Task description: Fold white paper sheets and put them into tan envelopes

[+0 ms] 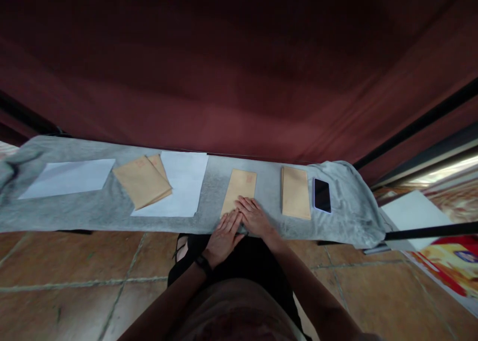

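Note:
A brown paper envelope (239,182) with a faint red print in its upper right corner lies flat on the grey cloth in front of me. My left hand (225,235) rests on its lower edge with the fingers stretched out. Beside it my right hand (254,216) lies flat on the envelope's lower right part, fingers extended. The two hands touch or overlap at the fingertips and cover the envelope's lower end. Neither hand grips anything.
A stack of brown envelopes (296,192) and a phone (322,195) lie to the right. On the left, more envelopes (142,181) partly cover white paper sheets (182,181), with another white sheet (70,176) farther left. Grey cloth (265,226) covers the narrow table; a dark red curtain (224,107) hangs behind.

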`<state>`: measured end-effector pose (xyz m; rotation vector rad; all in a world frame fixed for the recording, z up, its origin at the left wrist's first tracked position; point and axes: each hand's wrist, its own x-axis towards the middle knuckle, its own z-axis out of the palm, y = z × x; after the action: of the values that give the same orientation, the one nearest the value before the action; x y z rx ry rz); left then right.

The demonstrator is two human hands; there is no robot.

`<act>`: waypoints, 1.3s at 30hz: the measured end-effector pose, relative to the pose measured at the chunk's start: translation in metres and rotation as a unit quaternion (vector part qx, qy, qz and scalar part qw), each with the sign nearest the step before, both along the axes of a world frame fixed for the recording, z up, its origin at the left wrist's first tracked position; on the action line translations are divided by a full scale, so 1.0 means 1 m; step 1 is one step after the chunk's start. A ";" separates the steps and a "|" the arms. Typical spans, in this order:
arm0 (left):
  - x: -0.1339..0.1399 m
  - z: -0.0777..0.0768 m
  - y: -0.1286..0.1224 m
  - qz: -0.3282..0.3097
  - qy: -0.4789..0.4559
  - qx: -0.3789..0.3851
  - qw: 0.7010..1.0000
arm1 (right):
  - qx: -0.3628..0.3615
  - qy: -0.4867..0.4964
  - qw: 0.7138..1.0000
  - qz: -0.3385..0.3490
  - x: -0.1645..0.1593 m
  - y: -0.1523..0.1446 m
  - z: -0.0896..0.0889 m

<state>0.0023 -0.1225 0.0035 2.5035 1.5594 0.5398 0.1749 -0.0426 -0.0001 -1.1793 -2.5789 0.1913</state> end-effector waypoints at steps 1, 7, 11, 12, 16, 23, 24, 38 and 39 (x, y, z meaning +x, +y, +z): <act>0.000 -0.003 0.000 0.003 0.030 0.012 0.999 | 0.001 -0.008 1.000 0.008 0.001 0.008 0.000; 0.003 -0.007 -0.002 0.016 0.078 0.050 0.996 | -0.016 -0.060 0.998 0.002 0.003 0.056 0.001; 0.008 -0.006 -0.004 0.039 0.071 0.053 0.995 | -0.032 -0.074 0.995 -0.062 -0.004 0.087 -0.001; 0.009 -0.006 -0.004 0.044 0.069 0.051 0.995 | -0.035 -0.075 0.993 -0.080 -0.006 0.094 -0.002; 0.010 -0.006 -0.005 0.048 0.068 0.042 0.996 | -0.030 -0.072 0.990 -0.121 -0.013 0.115 -0.007; 0.008 -0.003 -0.005 0.035 0.083 0.039 0.995 | 0.006 -0.068 0.992 -0.106 -0.020 0.130 -0.012; 0.008 -0.003 -0.005 0.034 0.086 0.042 0.995 | 0.005 -0.072 0.993 -0.093 -0.021 0.131 -0.011; 0.009 -0.004 -0.005 0.036 0.102 0.047 0.993 | -0.041 -0.088 0.995 -0.035 -0.050 0.101 -0.001; 0.009 -0.005 -0.005 0.035 0.101 0.048 0.993 | -0.046 -0.088 0.994 -0.035 -0.051 0.098 -0.001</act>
<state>0.0109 -0.1279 -0.0010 2.6559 1.7351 0.3899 0.1244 0.0556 -0.0007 -1.3743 -2.6990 0.2025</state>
